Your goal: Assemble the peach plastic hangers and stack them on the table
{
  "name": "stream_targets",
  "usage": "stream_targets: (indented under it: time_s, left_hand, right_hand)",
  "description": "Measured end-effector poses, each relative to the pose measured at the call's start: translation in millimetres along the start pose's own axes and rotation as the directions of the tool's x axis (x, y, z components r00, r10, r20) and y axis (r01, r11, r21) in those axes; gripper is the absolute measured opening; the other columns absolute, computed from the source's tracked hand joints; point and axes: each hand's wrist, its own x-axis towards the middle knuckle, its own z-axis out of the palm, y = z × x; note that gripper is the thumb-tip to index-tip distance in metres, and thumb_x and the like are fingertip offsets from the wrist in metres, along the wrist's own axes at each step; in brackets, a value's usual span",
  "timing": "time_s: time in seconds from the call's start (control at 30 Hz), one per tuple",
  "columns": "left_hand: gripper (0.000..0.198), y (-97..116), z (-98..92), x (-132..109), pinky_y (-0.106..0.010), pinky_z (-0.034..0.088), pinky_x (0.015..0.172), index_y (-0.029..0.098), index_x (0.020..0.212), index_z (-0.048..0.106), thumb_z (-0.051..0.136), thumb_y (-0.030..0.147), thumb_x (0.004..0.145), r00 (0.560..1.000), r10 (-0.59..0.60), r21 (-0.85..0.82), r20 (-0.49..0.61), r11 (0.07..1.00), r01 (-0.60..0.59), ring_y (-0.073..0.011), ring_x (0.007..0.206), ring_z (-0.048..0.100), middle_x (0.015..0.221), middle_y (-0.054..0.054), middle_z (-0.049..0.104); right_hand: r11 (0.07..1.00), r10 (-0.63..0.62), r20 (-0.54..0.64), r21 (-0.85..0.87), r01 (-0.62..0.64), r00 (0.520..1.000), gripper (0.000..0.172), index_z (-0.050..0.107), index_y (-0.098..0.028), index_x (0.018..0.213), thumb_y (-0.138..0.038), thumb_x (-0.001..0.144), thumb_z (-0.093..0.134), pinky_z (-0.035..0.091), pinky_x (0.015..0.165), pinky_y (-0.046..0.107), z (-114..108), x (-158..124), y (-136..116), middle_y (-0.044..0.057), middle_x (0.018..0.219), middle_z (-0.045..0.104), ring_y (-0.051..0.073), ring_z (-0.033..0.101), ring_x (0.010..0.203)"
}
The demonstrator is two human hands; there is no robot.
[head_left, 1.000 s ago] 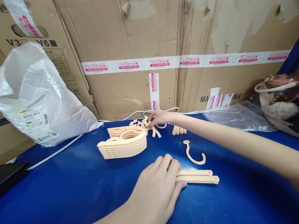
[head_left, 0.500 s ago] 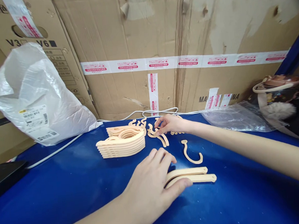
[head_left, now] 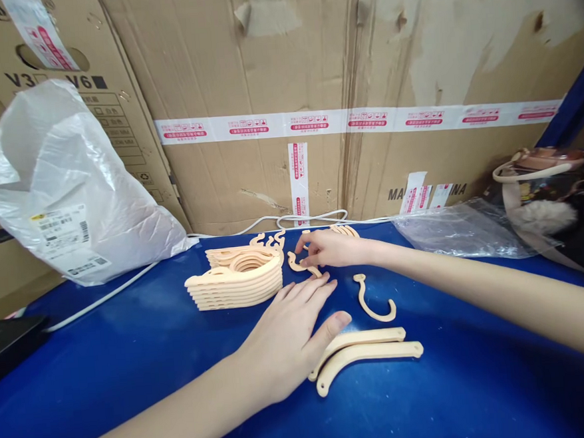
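The bare left forearm (head_left: 171, 421) enters at 8 o'clock and runs toward 2. Its left hand (head_left: 294, 332) is palm down, the back facing the camera, the fingers (head_left: 302, 295) extended side by side between 1 and 2 o'clock. The thumb (head_left: 337, 324) stands away from them, aimed at 2. The right forearm (head_left: 477, 296), also bare, comes in at 4 o'clock and stretches toward 10. The right hand (head_left: 334, 248) lies at the left hand's 1 o'clock, fingers bent and pointing to 9 (whether their tips meet is too small to tell), near the left fingertips.
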Motion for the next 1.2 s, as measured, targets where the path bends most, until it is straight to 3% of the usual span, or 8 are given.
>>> stream_targets:
  time_s: [0.2,0.33,0.43,0.53,0.63,0.77,0.97,1.2]
  left_hand:
    - [0.050,-2.0,2.3,1.1,-0.047,0.032,0.109,0.017,0.135,0.048,0.030,0.048,0.100,0.999,0.033,-0.039,0.006,0.999,-0.033,-0.0232,0.135,0.038,0.143,-0.010,0.048]
    - [0.046,-2.4,3.9,1.9,-0.046,0.033,0.108,0.018,0.133,0.050,0.031,0.045,0.101,0.998,0.062,-0.053,-0.010,0.997,-0.063,-0.0227,0.133,0.040,0.141,-0.009,0.050]
    - [0.044,-2.8,4.6,2.8,-0.044,0.033,0.107,0.019,0.131,0.052,0.032,0.044,0.101,0.998,0.061,-0.043,-0.014,0.997,-0.062,-0.0221,0.132,0.041,0.139,-0.008,0.052]
    - [0.043,-3.5,4.3,3.0,-0.043,0.034,0.106,0.019,0.130,0.052,0.033,0.044,0.101,0.998,0.060,-0.015,-0.010,0.998,-0.060,-0.0224,0.131,0.042,0.138,-0.007,0.053]
    - [0.040,-3.9,1.8,2.1,-0.041,0.037,0.100,0.019,0.127,0.053,0.033,0.042,0.101,0.997,0.066,0.015,-0.036,0.998,-0.066,-0.0222,0.122,0.049,0.131,-0.006,0.058]
    - [0.036,-1.8,-4.9,-0.5,-0.041,0.040,0.090,0.018,0.116,0.058,0.033,0.039,0.101,0.995,0.078,0.077,-0.070,0.994,-0.073,-0.0228,0.100,0.059,0.111,-0.006,0.067]
    - [0.027,3.7,-12.0,-5.4,-0.049,0.036,0.093,0.015,0.095,0.062,0.036,0.024,0.099,0.993,0.114,0.288,0.010,0.951,-0.112,-0.0234,0.084,0.062,0.089,-0.006,0.067]
    - [0.027,4.5,-8.0,-6.7,-0.052,0.037,0.095,0.016,0.084,0.060,0.036,0.004,0.087,0.987,0.148,0.491,0.058,0.857,-0.157,-0.0220,0.072,0.062,0.079,-0.005,0.066]
  right_hand:
    - [0.991,-0.019,0.020,-0.131,0.021,1.000,0.024,0.063,-0.014,0.108,-0.019,0.087,0.056,0.040,0.056,0.020,-1.4,-2.6,2.6,0.004,0.082,0.071,0.014,0.062,0.070]
    - [0.969,-0.039,-0.002,-0.243,0.038,0.999,0.031,0.059,-0.015,0.115,-0.022,0.085,0.058,0.042,0.058,0.022,-4.0,-3.4,4.7,0.005,0.080,0.070,0.017,0.064,0.071]
    - [0.932,-0.130,-0.059,-0.347,0.102,0.990,0.038,0.056,-0.015,0.123,-0.023,0.086,0.058,0.044,0.069,0.028,-5.5,1.1,5.6,0.012,0.099,0.068,0.024,0.064,0.089]
    - [0.879,-0.267,-0.003,-0.411,0.242,0.964,0.035,0.060,-0.022,0.122,-0.016,0.089,0.053,0.043,0.079,0.029,-7.1,8.4,6.2,0.010,0.116,0.061,0.023,0.060,0.101]
    - [0.832,-0.348,0.090,-0.429,0.351,0.933,0.032,0.066,-0.024,0.114,-0.011,0.089,0.051,0.043,0.083,0.028,-9.5,12.9,7.4,0.007,0.113,0.062,0.021,0.060,0.102]
    - [0.804,-0.390,0.132,-0.433,0.407,0.911,0.026,0.070,-0.022,0.109,-0.015,0.088,0.057,0.043,0.083,0.029,-14.1,9.0,10.3,0.008,0.110,0.064,0.022,0.059,0.102]
    - [0.817,-0.371,0.125,-0.426,0.388,0.920,0.016,0.072,-0.018,0.097,-0.023,0.084,0.065,0.043,0.078,0.030,-17.0,-13.5,12.8,0.007,0.099,0.067,0.022,0.061,0.094]
    - [0.880,-0.306,0.118,-0.344,0.328,0.945,0.019,0.068,-0.020,0.099,-0.034,0.086,0.063,0.044,0.075,0.027,-10.5,-51.5,13.4,0.004,0.095,0.068,0.019,0.061,0.089]
